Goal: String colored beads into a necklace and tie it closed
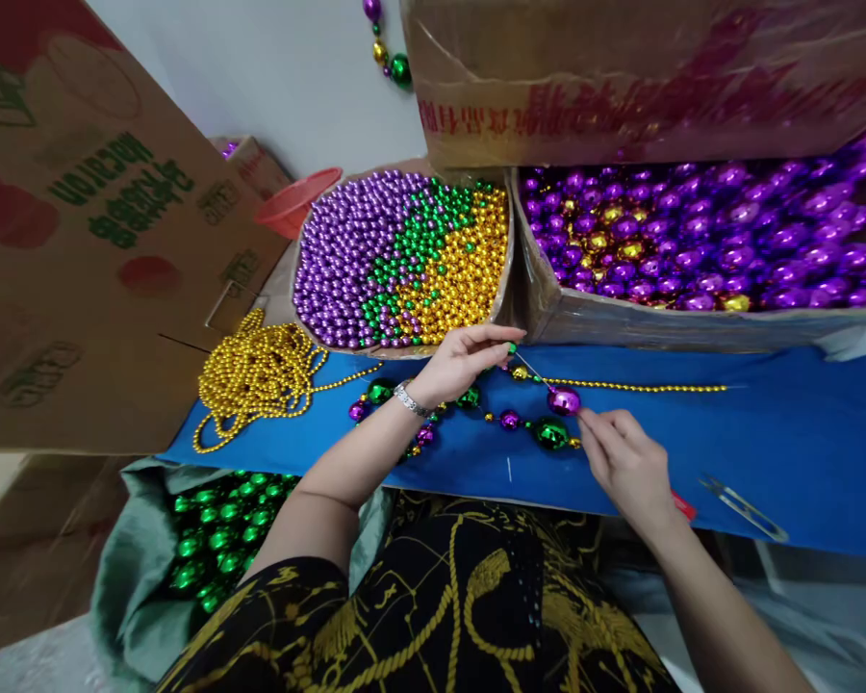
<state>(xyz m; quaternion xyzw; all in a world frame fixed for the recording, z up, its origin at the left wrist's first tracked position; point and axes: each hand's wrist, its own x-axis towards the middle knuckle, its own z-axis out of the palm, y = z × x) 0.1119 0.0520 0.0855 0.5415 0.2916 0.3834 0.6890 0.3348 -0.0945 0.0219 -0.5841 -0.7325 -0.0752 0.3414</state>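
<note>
Between the thumb and fingers of my left hand (pixel 469 361) is a small green bead (pixel 512 348). A thin pale string (pixel 532 370) runs from there down to a large shiny purple bead (pixel 564 400). My right hand (pixel 624 462) pinches at the right side of that purple bead. Below my hands, a strand of mixed beads lies on the blue cloth, with a big green bead (pixel 550 433) and a smaller purple bead (pixel 510 420) on it. Part of the strand is hidden under my left wrist.
A carton of small beads (pixel 404 255) stands behind my hands; a carton of large purple beads (pixel 728 231) is right of it. Gold bead chain (pixel 256 375) lies heaped at left. Metal snips (pixel 747 508) rest at right. A sack (pixel 134 558) holds green beads.
</note>
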